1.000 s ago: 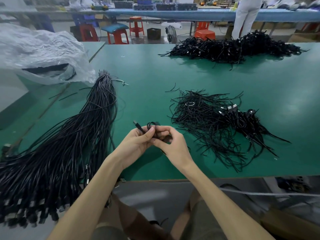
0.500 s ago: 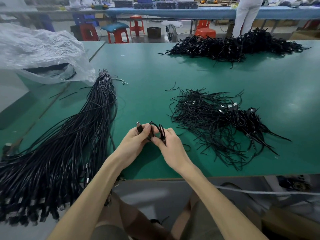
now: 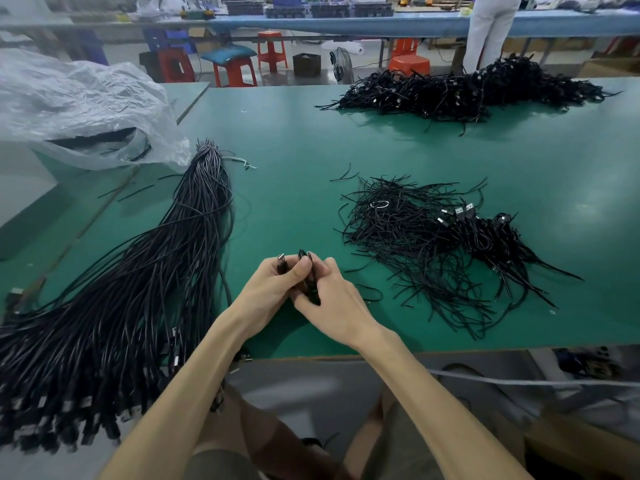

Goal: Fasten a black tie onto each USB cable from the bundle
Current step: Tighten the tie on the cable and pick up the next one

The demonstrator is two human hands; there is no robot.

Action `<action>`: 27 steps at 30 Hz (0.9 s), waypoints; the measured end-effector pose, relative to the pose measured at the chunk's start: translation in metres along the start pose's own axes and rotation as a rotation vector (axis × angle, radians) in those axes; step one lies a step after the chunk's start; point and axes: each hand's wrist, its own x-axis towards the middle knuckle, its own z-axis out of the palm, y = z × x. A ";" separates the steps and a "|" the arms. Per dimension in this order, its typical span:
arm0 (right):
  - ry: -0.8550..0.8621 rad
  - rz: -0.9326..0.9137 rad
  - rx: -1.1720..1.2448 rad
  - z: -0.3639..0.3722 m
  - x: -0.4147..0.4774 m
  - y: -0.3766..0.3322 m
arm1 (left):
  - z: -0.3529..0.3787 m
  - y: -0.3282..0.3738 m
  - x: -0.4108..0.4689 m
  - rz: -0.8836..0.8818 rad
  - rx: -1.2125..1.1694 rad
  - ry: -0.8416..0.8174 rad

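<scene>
A crumpled plastic bag (image 3: 79, 109), far left of the fingers (image 3: 325, 267), holds dark cables (image 3: 104, 144). Left hand (image 3: 273, 289) and right hand (image 3: 334, 306) pinch a folded cable (image 3: 281, 262) above the green tabletop (image 3: 294, 140). The bundle (image 3: 121, 289) lies left, ties (image 3: 408, 237) right, stools (image 3: 235, 69) beyond.

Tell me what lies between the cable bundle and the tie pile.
Head view: bare green table, plus the left hand and right hand gripping one USB cable.
</scene>
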 end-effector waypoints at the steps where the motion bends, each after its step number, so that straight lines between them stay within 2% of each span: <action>1: 0.000 -0.007 -0.018 0.000 0.000 0.000 | 0.001 0.000 -0.001 0.004 0.015 -0.015; 8: 0.046 -0.009 0.024 0.001 0.000 0.003 | 0.004 0.002 -0.002 0.002 0.048 -0.028; 16: 0.113 0.012 0.325 -0.005 -0.002 0.005 | 0.005 -0.003 0.007 -0.025 0.085 0.160; 20: 0.115 -0.029 0.234 -0.002 -0.004 0.002 | 0.004 -0.005 0.007 -0.046 0.148 0.236; 24: 0.091 -0.088 -0.037 0.005 -0.008 -0.004 | 0.005 -0.005 0.006 -0.018 0.202 0.281; 27: 0.113 -0.090 -0.131 0.006 -0.009 -0.006 | 0.005 -0.007 0.007 -0.004 0.234 0.315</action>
